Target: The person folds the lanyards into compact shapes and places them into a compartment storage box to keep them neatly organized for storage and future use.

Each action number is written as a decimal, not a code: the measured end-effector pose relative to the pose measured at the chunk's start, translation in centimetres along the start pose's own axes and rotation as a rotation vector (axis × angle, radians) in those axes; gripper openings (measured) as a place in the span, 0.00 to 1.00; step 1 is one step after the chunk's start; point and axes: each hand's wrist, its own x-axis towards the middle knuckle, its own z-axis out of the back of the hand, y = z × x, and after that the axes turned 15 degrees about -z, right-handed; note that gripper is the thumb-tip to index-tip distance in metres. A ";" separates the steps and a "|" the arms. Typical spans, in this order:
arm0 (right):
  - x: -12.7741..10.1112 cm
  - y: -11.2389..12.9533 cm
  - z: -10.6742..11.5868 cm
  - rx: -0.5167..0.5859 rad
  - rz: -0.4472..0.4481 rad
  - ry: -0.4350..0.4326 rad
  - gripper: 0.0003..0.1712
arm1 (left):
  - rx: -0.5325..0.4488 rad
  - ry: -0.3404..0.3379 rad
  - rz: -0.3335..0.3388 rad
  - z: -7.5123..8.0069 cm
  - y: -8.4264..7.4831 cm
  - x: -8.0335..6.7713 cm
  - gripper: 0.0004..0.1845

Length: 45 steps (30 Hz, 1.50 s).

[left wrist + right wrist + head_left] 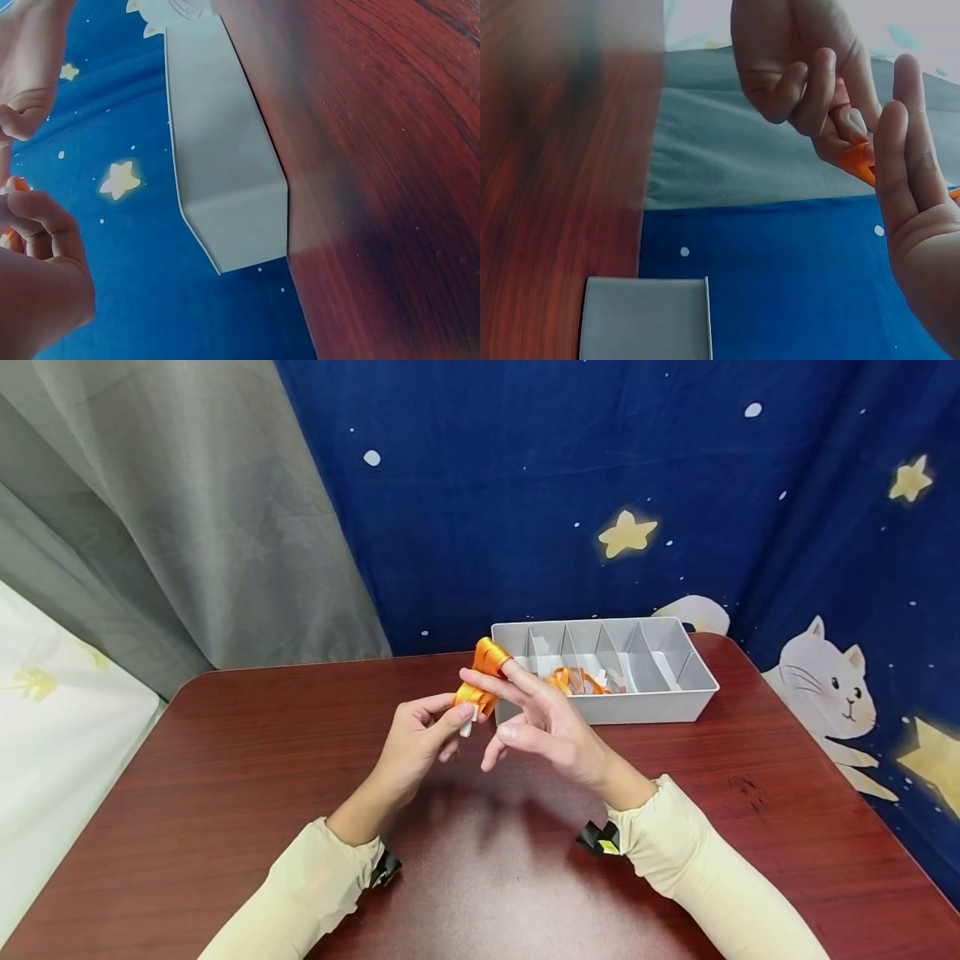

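Note:
A shiny orange ribbon (490,658) with a small white end piece (467,727) is held up above the table in the head view. My left hand (422,737) pinches its lower part between thumb and fingers, near the white piece. My right hand (553,728) is just to the right, its fingers extended against the ribbon's loop; how far the loop passes round them is partly hidden. In the right wrist view, two fingers (906,161) of the right hand stand straight beside the orange ribbon (859,161).
Behind the hands, a grey divided box (637,708) stands at the table's back edge. Orange strips with white and clear pieces (588,681) lie in its front compartments. A dark red wooden table (262,777) spreads under both arms, with grey and blue curtains (480,510) behind it.

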 end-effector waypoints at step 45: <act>-0.6 -3.0 0.3 -0.925 0.133 -0.340 0.34 | -0.214 -0.057 0.235 -0.2 -0.1 0.1 0.14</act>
